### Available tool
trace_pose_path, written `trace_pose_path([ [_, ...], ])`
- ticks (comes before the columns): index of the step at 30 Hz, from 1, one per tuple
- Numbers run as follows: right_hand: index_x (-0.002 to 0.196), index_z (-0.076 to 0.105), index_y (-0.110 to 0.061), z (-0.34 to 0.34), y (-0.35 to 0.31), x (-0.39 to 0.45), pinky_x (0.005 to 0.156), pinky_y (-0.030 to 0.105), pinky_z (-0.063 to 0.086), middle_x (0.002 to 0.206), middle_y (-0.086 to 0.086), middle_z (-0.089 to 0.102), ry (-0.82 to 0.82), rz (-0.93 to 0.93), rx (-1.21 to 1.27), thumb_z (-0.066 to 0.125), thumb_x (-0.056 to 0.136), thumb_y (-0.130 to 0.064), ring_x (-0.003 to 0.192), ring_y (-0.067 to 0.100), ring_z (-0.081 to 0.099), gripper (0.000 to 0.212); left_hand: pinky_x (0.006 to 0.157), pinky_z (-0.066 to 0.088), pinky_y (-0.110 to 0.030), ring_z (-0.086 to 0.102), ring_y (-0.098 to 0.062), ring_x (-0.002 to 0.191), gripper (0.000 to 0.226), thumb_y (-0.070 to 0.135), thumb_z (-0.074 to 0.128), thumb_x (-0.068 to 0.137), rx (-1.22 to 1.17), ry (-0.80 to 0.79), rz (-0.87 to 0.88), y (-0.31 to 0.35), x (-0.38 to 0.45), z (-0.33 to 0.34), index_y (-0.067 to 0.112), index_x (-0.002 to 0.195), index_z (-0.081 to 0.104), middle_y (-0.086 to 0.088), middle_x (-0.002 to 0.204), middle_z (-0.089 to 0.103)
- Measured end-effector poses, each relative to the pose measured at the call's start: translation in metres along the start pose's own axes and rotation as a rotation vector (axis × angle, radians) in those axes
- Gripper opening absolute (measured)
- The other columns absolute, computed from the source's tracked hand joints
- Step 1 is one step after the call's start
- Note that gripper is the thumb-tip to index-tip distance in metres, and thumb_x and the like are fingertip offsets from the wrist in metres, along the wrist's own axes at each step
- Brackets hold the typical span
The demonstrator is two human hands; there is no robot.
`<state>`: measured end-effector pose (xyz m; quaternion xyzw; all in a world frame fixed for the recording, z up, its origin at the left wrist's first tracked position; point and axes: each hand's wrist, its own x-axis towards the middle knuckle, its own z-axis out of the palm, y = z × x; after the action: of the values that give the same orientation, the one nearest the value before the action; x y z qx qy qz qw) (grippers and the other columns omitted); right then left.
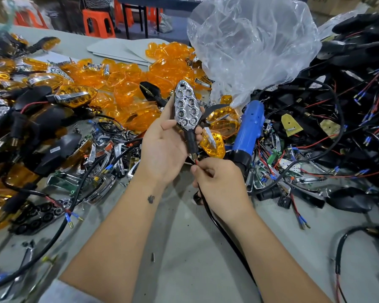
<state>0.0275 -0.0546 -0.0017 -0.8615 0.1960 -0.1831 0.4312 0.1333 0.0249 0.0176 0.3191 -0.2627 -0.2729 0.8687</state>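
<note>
My left hand (164, 147) grips a turn-signal lamp (186, 106) upright above the table, its chrome honeycomb reflector facing me and its black stem between thumb and fingers. No orange lens covers the reflector. Just below the stem, my right hand (219, 182) pinches the lamp's wire (214, 217), a black sheathed lead with a red strand showing at the stem's brass end. The wire trails down along my right forearm toward the bottom edge.
A blue electric screwdriver (247, 132) lies right of my hands. Orange lenses (129, 84) are heaped behind, black housings with wires (348, 106) at right, chrome parts (101, 149) at left. A clear plastic bag (249, 47) stands behind. Loose screws (153, 257) dot the grey table (184, 259).
</note>
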Motion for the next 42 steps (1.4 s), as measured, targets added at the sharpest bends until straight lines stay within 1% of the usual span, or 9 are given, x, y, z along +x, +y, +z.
trace_pose_path([
  [9,0.077,0.063,-0.001,-0.001,-0.003,0.000,0.061,0.053,0.054,0.068,0.013,0.065,0.004,0.007,0.074,0.058,0.097,-0.017,0.064,0.035,0.060,0.026,0.077,0.046,-0.034,0.054,-0.020,0.077,0.070,0.012,0.036,0.085,0.001,0.012,-0.014,-0.003,-0.001,0.002,0.017,0.154,0.029,-0.013,0.113,0.063],
  [13,0.076,0.063,-0.003,-0.001,-0.001,0.000,0.061,0.050,0.054,0.066,0.010,0.066,0.009,-0.005,0.058,0.058,0.097,-0.017,0.062,0.031,0.060,0.026,0.070,0.047,-0.031,0.055,-0.016,0.072,0.055,0.004,0.036,0.099,0.051,0.071,-0.009,-0.005,0.001,0.003,0.018,0.152,0.031,-0.010,0.109,0.067],
  [16,0.075,0.064,-0.006,0.000,0.000,0.000,0.062,0.050,0.054,0.066,0.010,0.066,0.012,0.000,0.060,0.059,0.096,-0.017,0.062,0.032,0.061,0.024,0.063,0.049,-0.027,0.055,-0.014,0.068,0.054,0.003,0.048,0.099,0.091,0.144,-0.005,-0.008,0.002,0.005,0.015,0.150,0.035,-0.010,0.107,0.068],
  [22,0.076,0.066,-0.012,-0.001,-0.001,-0.001,0.064,0.045,0.054,0.066,0.006,0.066,-0.015,-0.006,0.057,0.060,0.096,-0.020,0.064,0.025,0.062,0.022,0.060,0.049,-0.025,0.054,-0.014,0.065,0.054,0.001,0.048,0.100,0.088,0.195,-0.022,-0.006,0.003,0.004,0.013,0.151,0.034,-0.009,0.104,0.069],
  [27,0.077,0.066,-0.012,-0.006,-0.002,-0.003,0.061,0.042,0.053,0.065,0.004,0.063,-0.007,0.002,0.081,0.057,0.097,-0.027,0.061,0.023,0.058,0.026,0.053,0.049,-0.023,0.056,-0.016,0.061,0.026,0.002,0.046,0.101,0.068,0.274,-0.058,0.003,0.002,-0.001,0.011,0.124,0.054,-0.014,0.097,0.070],
  [30,0.071,0.059,-0.018,-0.016,0.000,-0.001,0.051,0.024,0.044,0.056,-0.004,0.056,0.092,-0.012,-0.072,0.056,0.098,-0.028,0.053,0.010,0.052,0.029,0.050,0.050,-0.022,0.059,-0.018,0.058,0.013,0.003,0.047,0.101,0.102,0.352,-0.065,0.011,0.003,-0.007,0.010,0.109,0.055,-0.017,0.093,0.071],
  [34,0.069,0.054,-0.016,-0.031,0.005,0.008,0.057,0.032,0.045,0.059,-0.001,0.056,0.260,0.019,-0.288,0.053,0.096,-0.031,0.059,0.021,0.054,0.030,0.055,0.055,-0.024,0.066,-0.019,0.064,0.003,0.005,0.049,0.100,0.188,0.414,-0.096,0.016,0.004,-0.015,0.007,0.099,0.052,-0.019,0.096,0.074],
  [37,0.072,0.054,-0.012,-0.038,0.009,0.011,0.059,0.033,0.050,0.061,0.006,0.061,0.289,0.068,-0.314,0.054,0.096,-0.029,0.060,0.025,0.060,0.029,0.053,0.050,-0.020,0.062,-0.009,0.062,0.007,0.014,0.053,0.100,0.367,0.452,-0.087,0.018,0.005,-0.020,0.012,0.102,0.059,-0.011,0.097,0.077],
  [42,0.064,0.040,-0.016,-0.040,0.007,0.011,0.053,0.025,0.037,0.058,0.000,0.047,0.280,0.074,-0.382,0.061,0.090,-0.027,0.056,0.019,0.045,0.036,0.053,0.048,-0.019,0.060,-0.006,0.061,0.011,0.022,0.057,0.099,0.502,0.481,-0.097,0.019,0.007,-0.026,0.015,0.101,0.065,-0.002,0.088,0.078],
])
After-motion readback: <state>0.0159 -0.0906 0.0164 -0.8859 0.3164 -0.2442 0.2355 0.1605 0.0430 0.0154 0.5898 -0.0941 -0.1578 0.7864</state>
